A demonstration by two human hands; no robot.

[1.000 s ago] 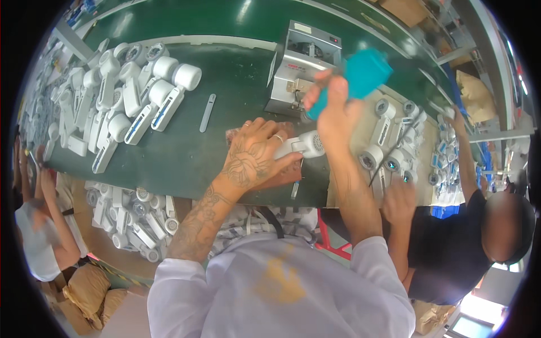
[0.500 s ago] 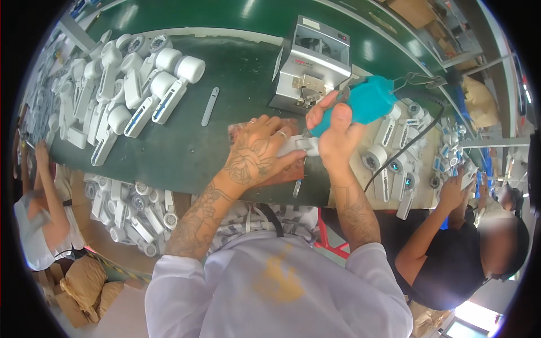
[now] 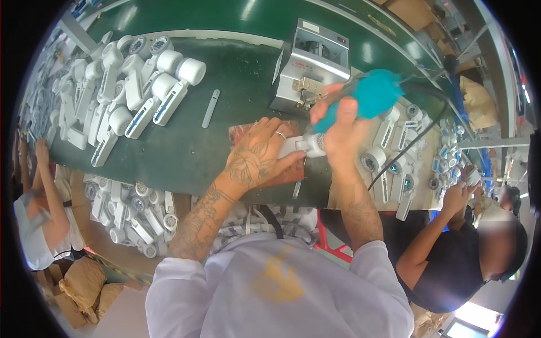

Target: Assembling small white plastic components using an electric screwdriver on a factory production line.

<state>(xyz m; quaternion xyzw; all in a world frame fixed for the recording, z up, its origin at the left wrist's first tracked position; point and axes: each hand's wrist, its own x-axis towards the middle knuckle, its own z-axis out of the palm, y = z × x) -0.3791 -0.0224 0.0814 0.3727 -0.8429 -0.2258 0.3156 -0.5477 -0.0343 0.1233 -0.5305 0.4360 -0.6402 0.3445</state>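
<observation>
Green bench top (image 3: 186,152), assembly hall; white housings (image 3: 141,84) piled at ten o'clock, grey machine (image 3: 315,67) at twelve. Left hand (image 3: 259,158) presses flat on the white part (image 3: 296,146) at centre; right hand (image 3: 344,132) grips the teal power driver (image 3: 372,98). Likely risk: the bit slips toward the close-set left fingers.
</observation>
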